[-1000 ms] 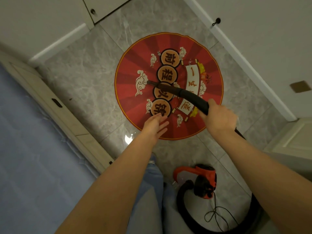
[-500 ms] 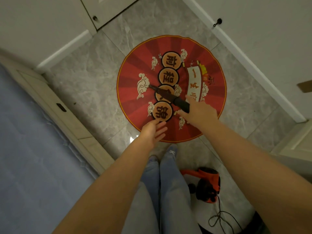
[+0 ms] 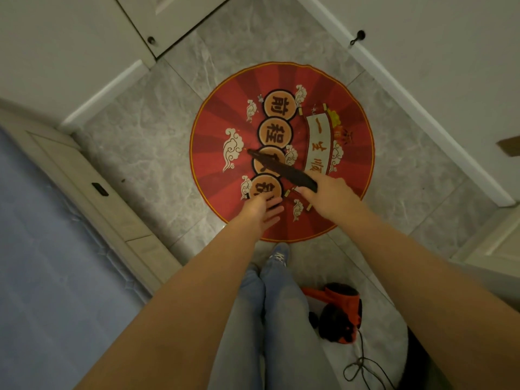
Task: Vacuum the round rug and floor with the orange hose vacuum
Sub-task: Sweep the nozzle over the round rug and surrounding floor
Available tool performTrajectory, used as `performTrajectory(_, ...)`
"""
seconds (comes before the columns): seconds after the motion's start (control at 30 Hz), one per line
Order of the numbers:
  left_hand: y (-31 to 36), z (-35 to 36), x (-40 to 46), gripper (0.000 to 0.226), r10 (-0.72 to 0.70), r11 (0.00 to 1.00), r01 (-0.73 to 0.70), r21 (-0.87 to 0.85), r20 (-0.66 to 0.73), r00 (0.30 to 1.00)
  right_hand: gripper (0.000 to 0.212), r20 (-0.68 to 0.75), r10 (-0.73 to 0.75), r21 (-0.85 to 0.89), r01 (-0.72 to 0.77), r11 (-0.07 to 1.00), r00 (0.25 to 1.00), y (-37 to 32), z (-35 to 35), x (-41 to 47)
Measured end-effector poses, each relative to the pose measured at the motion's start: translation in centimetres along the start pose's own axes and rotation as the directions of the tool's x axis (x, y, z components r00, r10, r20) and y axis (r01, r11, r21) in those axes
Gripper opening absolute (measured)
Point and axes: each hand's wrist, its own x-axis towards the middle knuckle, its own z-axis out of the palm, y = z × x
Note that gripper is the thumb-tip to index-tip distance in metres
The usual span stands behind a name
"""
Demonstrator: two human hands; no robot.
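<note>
Nozzle [image 3: 281, 171]: lay across round rug [image 3: 219, 170], tip near centre.
Right hand [image 3: 329, 192]: fingers gripped nozzle.
Left hand [image 3: 260, 211]: fingers straight, loosely spread.

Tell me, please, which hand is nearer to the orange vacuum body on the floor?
Right. The right hand grips the black nozzle above the vacuum body; the left hand hovers open farther left.

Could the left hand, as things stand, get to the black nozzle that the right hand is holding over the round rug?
Probably yes. The left hand hangs open and free beside the right hand, and nothing lies between it and the black nozzle above the round rug.
</note>
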Motion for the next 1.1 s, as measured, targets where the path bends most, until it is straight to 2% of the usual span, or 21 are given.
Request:
performTrajectory(0.13, 1.3, 1.3, 0.1, 0.04, 0.012, 1.0, -0.012, -0.002, 0.043, 0.999, 0.044, 0.001, -0.01, -0.051, 0.01, 0.999, 1.0, -1.1, 1.1, 0.9)
performTrajectory(0.33, 2.9, 1.3, 1.5, 0.043, 0.005, 0.999, -0.007, 0.039, 0.054, 0.999, 0.053, -0.033, 0.102, 0.03, -0.101, 0.994, 0.994, 1.3, 1.6, 0.7)
performTrajectory(0.43, 3.5, 1.0, 2.3, 0.042, -0.031, 0.998, 0.028, 0.047, 0.049, 0.998, 0.054, -0.017, 0.08, 0.032, -0.079, 0.996, 0.997, -0.1, 1.3, 1.7)
performTrajectory(0.57, 5.3, 0.3, 2.9, 0.038, -0.014, 0.999, 0.012, 0.037, 0.077, 0.997, 0.051, 0.011, 0.046, -0.059, -0.045, 0.997, 0.999, -3.8, 1.1, 2.9)
performTrajectory(0.7, 6.7, -0.1, 3.6, 0.037, -0.072, 0.995, 0.064, 0.077, 0.104, 0.992, 0.049, -0.037, 0.073, -0.049, -0.075, 0.996, 0.997, -3.6, 1.4, 2.4)
performTrajectory(0.8, 6.9, 0.8, 3.6, 0.029, -0.127, 0.992, 0.123, 0.038, 0.14, 0.982, 0.054, -0.028, 0.12, 0.015, -0.12, 0.993, 0.992, -1.9, 1.5, 2.1)
performTrajectory(0.9, 7.4, 1.6, 3.7, 0.028, -0.124, 0.99, 0.133, -0.047, 0.164, 0.979, 0.058, -0.04, 0.093, 0.072, -0.09, 0.993, 0.995, -2.4, 0.9, 2.6)
performTrajectory(1.0, 9.2, 1.4, 4.3, 0.034, -0.084, 0.977, 0.112, -0.183, 0.152, 0.985, 0.055, -0.058, 0.046, 0.039, -0.044, 0.998, 0.997, -5.2, -0.1, 5.0)
performTrajectory(1.1, 11.2, 0.6, 5.8, 0.037, -0.071, 0.981, 0.09, -0.174, 0.113, 0.991, 0.052, -0.041, 0.037, -0.012, -0.037, 0.999, 0.998, -7.6, -0.2, 7.0)
